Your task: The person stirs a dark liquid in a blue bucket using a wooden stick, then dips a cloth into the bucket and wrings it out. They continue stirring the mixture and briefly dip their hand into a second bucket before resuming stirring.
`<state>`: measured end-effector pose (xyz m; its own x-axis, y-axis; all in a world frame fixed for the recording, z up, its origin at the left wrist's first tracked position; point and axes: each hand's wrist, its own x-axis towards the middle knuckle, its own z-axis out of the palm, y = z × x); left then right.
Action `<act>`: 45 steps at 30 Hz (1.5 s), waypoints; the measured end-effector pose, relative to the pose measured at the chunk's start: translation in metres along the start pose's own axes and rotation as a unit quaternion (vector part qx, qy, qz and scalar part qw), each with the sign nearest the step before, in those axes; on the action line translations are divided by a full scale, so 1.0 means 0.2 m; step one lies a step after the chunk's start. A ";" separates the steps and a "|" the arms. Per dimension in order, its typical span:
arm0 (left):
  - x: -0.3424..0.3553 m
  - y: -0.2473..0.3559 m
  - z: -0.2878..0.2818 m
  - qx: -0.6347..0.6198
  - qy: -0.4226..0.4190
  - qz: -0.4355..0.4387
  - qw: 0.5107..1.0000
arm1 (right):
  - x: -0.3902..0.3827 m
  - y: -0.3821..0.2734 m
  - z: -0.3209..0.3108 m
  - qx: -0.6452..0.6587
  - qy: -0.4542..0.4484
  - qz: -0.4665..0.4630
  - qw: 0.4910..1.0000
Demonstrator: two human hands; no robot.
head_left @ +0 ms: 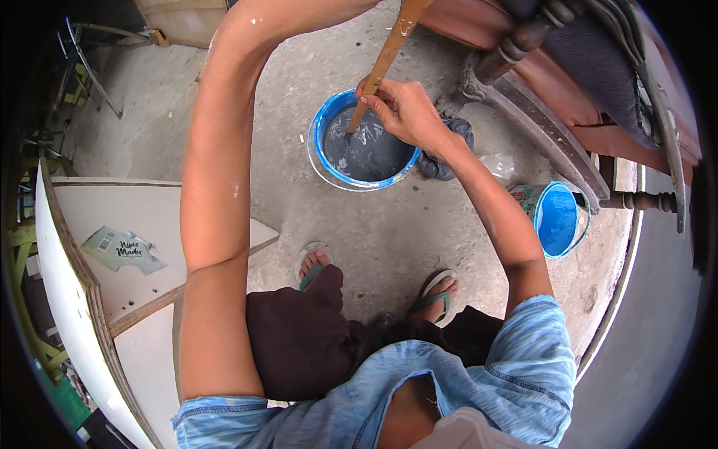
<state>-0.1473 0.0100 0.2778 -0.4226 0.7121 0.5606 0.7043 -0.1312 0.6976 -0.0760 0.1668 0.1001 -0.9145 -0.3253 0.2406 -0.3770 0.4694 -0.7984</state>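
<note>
A long flat wooden stick [392, 48] slants down into a blue-rimmed bucket [319, 114] of thick dark grey liquid that looks like paint [376, 159]. Lighter streaks swirl on its surface, and the stick's lower end is dipped in it. My right hand [410, 112] pinches the stick just above the bucket's rim, thumb and fingers closed round it. Across the upper left reaches my left arm, bent at the elbow; its hand lies past the top edge, as does the stick's upper end.
A second bucket [557, 220], blue inside, lies at the right beside carved dark wooden furniture [542, 135]. A dark bundle [441, 163] sits against the paint bucket, with a clear plastic piece [497, 165] nearby. White boards [127, 202] stand at my left. My sandalled feet are below.
</note>
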 end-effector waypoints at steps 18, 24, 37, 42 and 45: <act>-0.04 0.05 0.00 -0.026 -0.017 -0.080 0.996 | -0.13 -0.05 -0.09 0.000 -0.138 0.007 0.990; -0.01 -0.05 0.02 -0.030 0.034 -0.034 0.998 | -0.09 0.05 -0.24 -0.096 -0.059 -0.001 0.994; -0.03 0.09 0.04 -0.003 -0.019 -0.030 0.999 | -0.08 -0.06 0.04 0.025 -0.070 0.004 0.997; -0.03 0.04 0.01 -0.024 0.003 -0.069 0.997 | -0.17 -0.03 -0.17 -0.037 -0.129 0.021 0.991; -0.03 0.00 0.01 -0.040 0.022 -0.045 0.998 | -0.12 0.03 -0.22 -0.074 -0.065 -0.022 0.995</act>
<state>-0.1440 0.0067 0.2744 -0.5086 0.6922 0.5121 0.6155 -0.1236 0.7783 -0.0621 0.2133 0.1140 -0.8730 -0.4479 0.1928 -0.4436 0.5652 -0.6955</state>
